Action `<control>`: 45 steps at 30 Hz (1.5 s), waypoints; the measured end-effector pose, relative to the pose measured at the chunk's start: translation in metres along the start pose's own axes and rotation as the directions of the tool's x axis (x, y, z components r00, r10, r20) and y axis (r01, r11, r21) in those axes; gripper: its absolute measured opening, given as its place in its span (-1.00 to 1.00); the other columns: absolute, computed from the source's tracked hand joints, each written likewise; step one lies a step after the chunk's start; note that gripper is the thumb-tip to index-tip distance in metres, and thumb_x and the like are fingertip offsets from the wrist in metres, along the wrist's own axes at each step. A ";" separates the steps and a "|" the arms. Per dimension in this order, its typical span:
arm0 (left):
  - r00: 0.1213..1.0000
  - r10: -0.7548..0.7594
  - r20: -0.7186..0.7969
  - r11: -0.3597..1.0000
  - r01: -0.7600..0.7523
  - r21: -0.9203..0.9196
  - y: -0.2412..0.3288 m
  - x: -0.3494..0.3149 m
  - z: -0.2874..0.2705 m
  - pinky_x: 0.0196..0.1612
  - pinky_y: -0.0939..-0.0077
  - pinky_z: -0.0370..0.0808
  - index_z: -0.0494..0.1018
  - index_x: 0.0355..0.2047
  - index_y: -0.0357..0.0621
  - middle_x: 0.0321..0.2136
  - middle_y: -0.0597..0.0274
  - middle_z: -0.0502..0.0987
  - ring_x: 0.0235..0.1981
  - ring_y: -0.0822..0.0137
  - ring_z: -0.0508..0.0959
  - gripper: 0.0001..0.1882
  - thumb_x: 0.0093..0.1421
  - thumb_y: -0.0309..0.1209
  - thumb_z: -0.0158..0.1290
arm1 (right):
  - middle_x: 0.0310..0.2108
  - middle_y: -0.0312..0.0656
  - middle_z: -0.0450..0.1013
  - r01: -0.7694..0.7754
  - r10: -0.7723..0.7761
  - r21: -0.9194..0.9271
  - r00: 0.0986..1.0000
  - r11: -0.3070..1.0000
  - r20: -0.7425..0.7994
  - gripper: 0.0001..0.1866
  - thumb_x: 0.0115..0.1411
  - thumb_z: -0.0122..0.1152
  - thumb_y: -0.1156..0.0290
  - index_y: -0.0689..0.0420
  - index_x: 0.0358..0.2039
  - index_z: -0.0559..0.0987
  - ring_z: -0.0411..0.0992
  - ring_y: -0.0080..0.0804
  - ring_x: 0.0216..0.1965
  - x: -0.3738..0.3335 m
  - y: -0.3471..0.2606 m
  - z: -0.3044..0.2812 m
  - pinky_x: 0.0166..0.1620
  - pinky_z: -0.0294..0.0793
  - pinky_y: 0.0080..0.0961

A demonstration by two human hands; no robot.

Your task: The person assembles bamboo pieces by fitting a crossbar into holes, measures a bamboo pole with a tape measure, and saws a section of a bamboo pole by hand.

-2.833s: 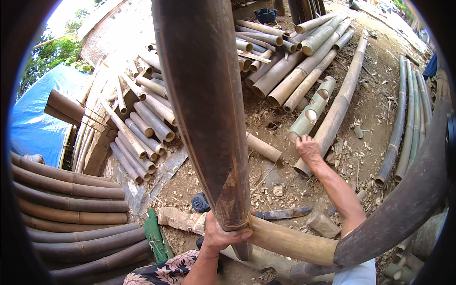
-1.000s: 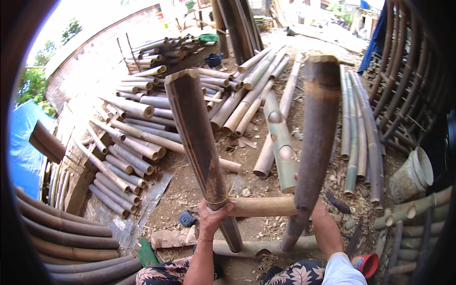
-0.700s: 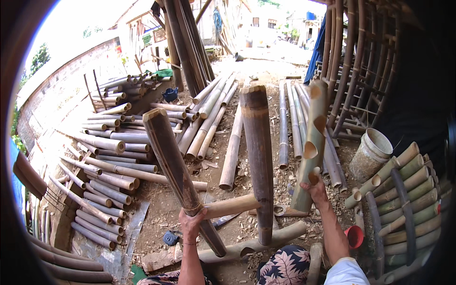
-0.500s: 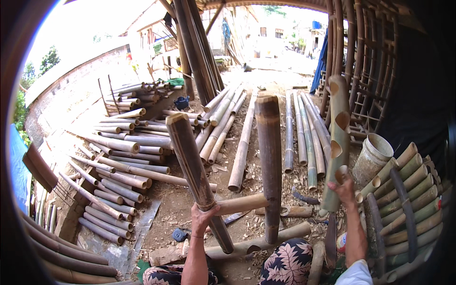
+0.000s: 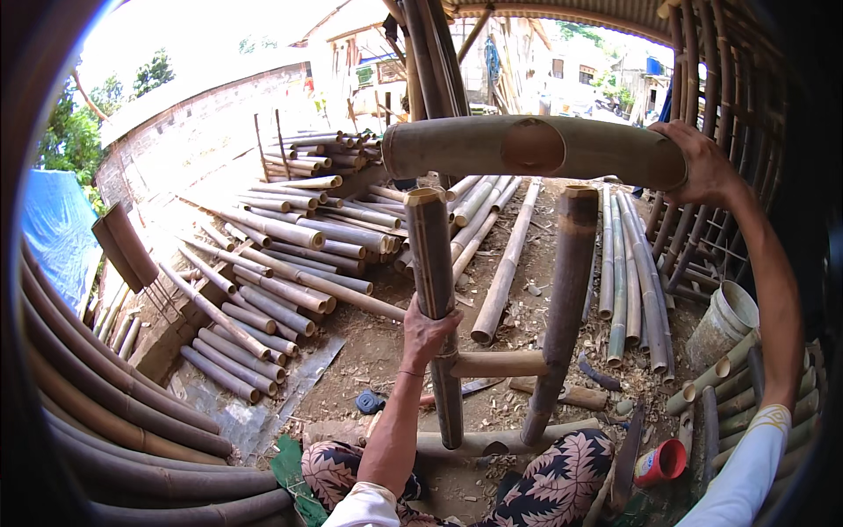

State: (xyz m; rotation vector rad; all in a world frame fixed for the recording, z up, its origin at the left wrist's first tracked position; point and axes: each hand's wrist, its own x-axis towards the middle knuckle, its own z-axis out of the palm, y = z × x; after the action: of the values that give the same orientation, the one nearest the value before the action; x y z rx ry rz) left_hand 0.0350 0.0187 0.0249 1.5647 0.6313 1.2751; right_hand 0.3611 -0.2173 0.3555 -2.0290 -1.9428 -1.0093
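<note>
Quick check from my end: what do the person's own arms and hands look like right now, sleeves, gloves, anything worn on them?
Both hands are bare, with no gloves. The left hand has a thin band at the wrist, and the forearm is uncovered up to a short white sleeve near the lower edge. The right hand shows no ring or watch that I can make out; its arm ends in a white sleeve with a pale yellowish pattern at the cuff.

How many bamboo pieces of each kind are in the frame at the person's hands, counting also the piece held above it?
Upright posts: 2, the left post in the left hand and the right post.
Cross bars between them: 2, a rung and a bottom bar.
Holed piece in the right hand: 1.
Total: 5.
</note>
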 end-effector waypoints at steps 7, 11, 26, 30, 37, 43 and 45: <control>1.000 -0.016 -0.005 1.000 0.016 -0.023 0.002 -0.006 -0.002 -0.23 0.49 0.49 0.42 -0.20 -0.20 -0.37 0.30 0.52 -0.35 0.46 0.48 -0.51 -0.11 -0.35 0.38 | 0.15 -0.11 0.36 -0.198 0.159 0.135 0.954 0.971 0.253 0.13 -0.45 0.58 0.46 0.01 0.27 0.29 0.33 -0.14 0.18 0.034 -0.018 0.007 0.35 0.25 -0.26; 1.000 0.000 -0.026 1.000 0.000 -0.019 -0.003 -0.007 -0.001 -0.22 0.48 0.49 0.42 -0.20 -0.20 -0.35 0.28 0.52 -0.34 0.44 0.50 -0.50 -0.12 -0.34 0.38 | 0.18 -0.11 0.33 -0.238 0.172 0.150 0.918 0.960 0.357 0.14 -0.44 0.59 0.48 -0.04 0.28 0.28 0.27 -0.18 0.24 0.048 -0.020 0.013 0.37 0.19 -0.30; 0.998 -0.063 0.014 0.997 0.063 -0.050 0.002 -0.010 0.001 -0.26 0.48 0.50 0.42 -0.20 -0.19 -0.38 0.27 0.52 -0.37 0.44 0.52 -0.53 -0.12 -0.40 0.35 | 0.15 -0.09 0.37 -0.189 0.195 0.100 0.979 0.977 -0.055 0.01 -0.34 0.61 0.41 -0.04 0.23 0.36 0.33 -0.17 0.20 0.011 -0.002 0.040 0.32 0.28 -0.23; 0.999 0.051 0.019 0.998 -0.051 -0.025 -0.009 -0.005 0.006 -0.25 0.54 0.47 0.48 -0.20 -0.24 -0.37 0.30 0.55 -0.38 0.45 0.50 -0.64 0.01 -0.42 0.31 | -0.01 -0.11 0.50 -0.254 0.289 0.422 0.957 0.870 -0.021 -0.07 -0.11 0.57 0.10 0.18 0.23 0.33 0.47 -0.38 -0.02 -0.003 0.029 0.080 0.10 0.44 -0.44; 0.999 -0.039 -0.032 0.998 0.040 0.049 -0.020 -0.007 -0.003 -0.11 0.47 0.48 0.44 -0.05 -0.26 -0.26 0.20 0.58 -0.26 0.37 0.56 -0.47 -0.03 -0.41 0.37 | -0.13 0.09 0.52 -0.701 0.675 0.697 0.588 0.150 0.446 0.00 -0.19 0.55 -0.11 0.29 0.13 0.37 0.57 -0.12 -0.16 -0.134 -0.028 0.317 -0.07 0.64 -0.21; 0.998 -0.064 -0.009 0.989 0.062 -0.131 -0.019 -0.020 0.024 -0.06 0.32 0.50 0.35 0.04 -0.39 -0.23 0.03 0.54 -0.24 0.22 0.58 -0.31 -0.06 -0.30 0.33 | -0.25 -0.02 0.59 -0.953 0.646 0.290 0.168 -0.087 0.745 -0.30 -0.20 0.58 0.04 0.27 -0.13 0.61 0.56 -0.28 -0.18 -0.289 -0.074 0.519 -0.09 0.53 -0.37; 0.992 -0.022 -0.128 0.997 0.012 -0.081 -0.013 -0.023 0.002 -0.10 0.33 0.52 0.26 0.11 -0.40 -0.23 0.02 0.52 -0.25 0.20 0.56 -0.18 -0.11 -0.28 0.35 | 0.00 0.16 0.48 -0.983 0.597 0.178 0.171 0.048 0.784 -0.09 -0.20 0.55 0.01 0.38 0.06 0.45 0.47 -0.09 0.05 -0.257 -0.123 0.535 0.12 0.42 -0.32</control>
State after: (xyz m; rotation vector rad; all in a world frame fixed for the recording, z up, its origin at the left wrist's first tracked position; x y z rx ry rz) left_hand 0.0324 0.0033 0.0035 1.4172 0.6655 1.3799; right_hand 0.4542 -0.1205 -0.2358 -2.3549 -0.4788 0.6147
